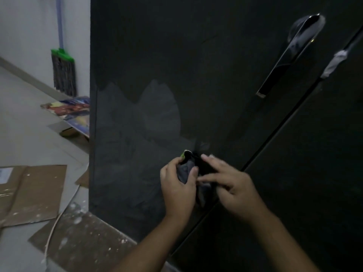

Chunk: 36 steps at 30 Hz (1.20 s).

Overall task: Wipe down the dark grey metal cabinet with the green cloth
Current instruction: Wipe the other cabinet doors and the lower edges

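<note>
The dark grey metal cabinet (196, 65) fills most of the view. Its left door is darker at the top and shows a paler, dusty patch lower down. In front of the lower part of that door, both hands hold the bunched cloth (187, 168). It looks dark and soiled, with a green edge showing at its top. My left hand (177, 185) grips the cloth from the left, thumb across it. My right hand (229, 181) pinches it from the right with fingers extended.
A long metal handle (288, 55) runs down the left door beside the door gap, which has a taped spot (334, 63). Flattened cardboard (33, 191) lies on the floor at left. A green-headed mop (63, 73) leans on the wall, boxes (74, 112) beneath.
</note>
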Each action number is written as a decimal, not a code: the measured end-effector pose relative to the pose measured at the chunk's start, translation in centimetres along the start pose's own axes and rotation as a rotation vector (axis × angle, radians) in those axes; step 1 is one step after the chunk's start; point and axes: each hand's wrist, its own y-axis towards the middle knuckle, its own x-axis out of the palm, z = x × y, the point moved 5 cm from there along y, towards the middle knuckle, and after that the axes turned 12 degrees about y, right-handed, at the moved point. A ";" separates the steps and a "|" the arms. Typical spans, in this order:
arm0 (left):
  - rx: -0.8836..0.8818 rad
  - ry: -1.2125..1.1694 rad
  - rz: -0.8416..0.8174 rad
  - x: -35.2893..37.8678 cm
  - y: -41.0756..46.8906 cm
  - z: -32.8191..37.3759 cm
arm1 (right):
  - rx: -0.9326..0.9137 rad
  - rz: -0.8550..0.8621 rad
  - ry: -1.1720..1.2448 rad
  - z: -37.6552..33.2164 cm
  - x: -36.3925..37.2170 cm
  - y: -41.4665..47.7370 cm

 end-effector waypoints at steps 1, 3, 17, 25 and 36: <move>0.047 0.014 0.020 0.3 -0.1 -0.1 | -0.102 0.016 -0.150 -1.2 -1.2 0.9; 0.131 0.054 0.043 1.0 -0.4 0.1 | -0.291 0.047 -0.492 -3.2 -2.9 2.7; 0.752 0.240 0.356 -0.7 5.5 4.7 | -0.403 0.255 -1.208 -1.2 -4.4 5.8; 0.628 0.257 0.510 -8.5 16.9 6.1 | -0.385 0.277 -1.230 -1.4 -4.2 6.0; 0.551 0.508 0.459 -3.8 11.2 2.5 | -0.389 0.313 -1.237 -1.3 -3.5 6.0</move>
